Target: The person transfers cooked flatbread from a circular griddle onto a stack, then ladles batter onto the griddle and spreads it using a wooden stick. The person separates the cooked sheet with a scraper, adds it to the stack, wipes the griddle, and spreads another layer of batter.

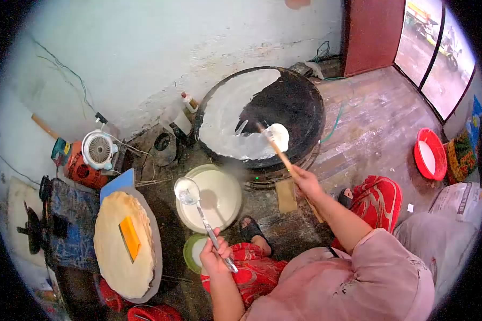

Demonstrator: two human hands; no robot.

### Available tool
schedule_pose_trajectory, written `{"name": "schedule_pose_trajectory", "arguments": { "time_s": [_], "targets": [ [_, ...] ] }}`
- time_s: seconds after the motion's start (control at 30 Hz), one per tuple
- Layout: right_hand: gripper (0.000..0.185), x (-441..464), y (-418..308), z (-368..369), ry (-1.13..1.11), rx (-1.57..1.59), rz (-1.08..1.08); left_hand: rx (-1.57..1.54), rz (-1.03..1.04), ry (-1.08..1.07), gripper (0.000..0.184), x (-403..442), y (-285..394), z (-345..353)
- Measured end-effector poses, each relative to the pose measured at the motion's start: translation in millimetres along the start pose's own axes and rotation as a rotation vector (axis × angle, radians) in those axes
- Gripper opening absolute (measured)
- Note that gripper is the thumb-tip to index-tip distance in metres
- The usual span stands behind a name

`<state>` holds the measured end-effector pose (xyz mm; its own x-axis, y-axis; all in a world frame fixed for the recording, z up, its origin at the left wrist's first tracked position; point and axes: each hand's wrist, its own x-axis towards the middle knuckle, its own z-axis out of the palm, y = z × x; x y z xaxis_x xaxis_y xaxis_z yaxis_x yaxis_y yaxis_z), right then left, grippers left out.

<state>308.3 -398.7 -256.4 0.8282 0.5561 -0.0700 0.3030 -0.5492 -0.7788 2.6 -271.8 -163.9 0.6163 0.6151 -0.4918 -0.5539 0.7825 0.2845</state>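
My left hand (217,255) is closed round the handle of a metal ladle (188,191). The ladle's bowl, coated with white batter, is over the edge of a wide tub of batter (227,198). In my right hand (307,183) is a wooden-handled batter spreader (281,155). Its far end reaches the round black griddle (300,101), beside a thick white pool of batter (278,138). A pale layer of batter (225,115) covers the griddle's left part; the right part is bare black. The spreader's head is partly hidden in the batter.
On the left, a stack of round flatbreads (112,235) carries a yellow-orange folded piece (130,238). A green bowl (190,254) sits beside my left hand. A blower (97,150) stands by the wall, a bottle (189,101) behind the griddle, and a red basin (430,155) at right.
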Motion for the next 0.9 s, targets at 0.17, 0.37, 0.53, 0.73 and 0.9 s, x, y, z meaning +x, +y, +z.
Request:
{"name": "schedule_pose_trajectory", "arguments": {
  "time_s": [0.17, 0.37, 0.53, 0.73, 0.9],
  "targets": [
    [0.055, -0.6, -1.0, -22.4, -0.006, -0.527, -0.256, -0.01, 0.001, 0.027, 0.034, -0.2, -6.5, 11.9],
    [0.049, 35.7, 26.9, -51.6, 0.151, -0.362, -0.072, 0.0, 0.046, 0.098, 0.035, 2.8, -12.9, 18.7],
    [0.049, 11.7, 37.7, -60.1, 0.025, -0.41, -0.426, -0.011, 0.053, 0.085, 0.036, 9.4, -16.9, 21.7],
    [0.043, 87.0, 65.7, -100.7, 0.269, -0.51, -0.26, -0.001, 0.025, 0.108, 0.036, 19.3, -22.9, 26.9],
    [0.053, 44.2, 62.5, -103.9, -0.076, -0.324, -0.616, -0.073, 0.013, 0.066, 0.036, 24.5, -26.4, 33.5]
  ]
}}
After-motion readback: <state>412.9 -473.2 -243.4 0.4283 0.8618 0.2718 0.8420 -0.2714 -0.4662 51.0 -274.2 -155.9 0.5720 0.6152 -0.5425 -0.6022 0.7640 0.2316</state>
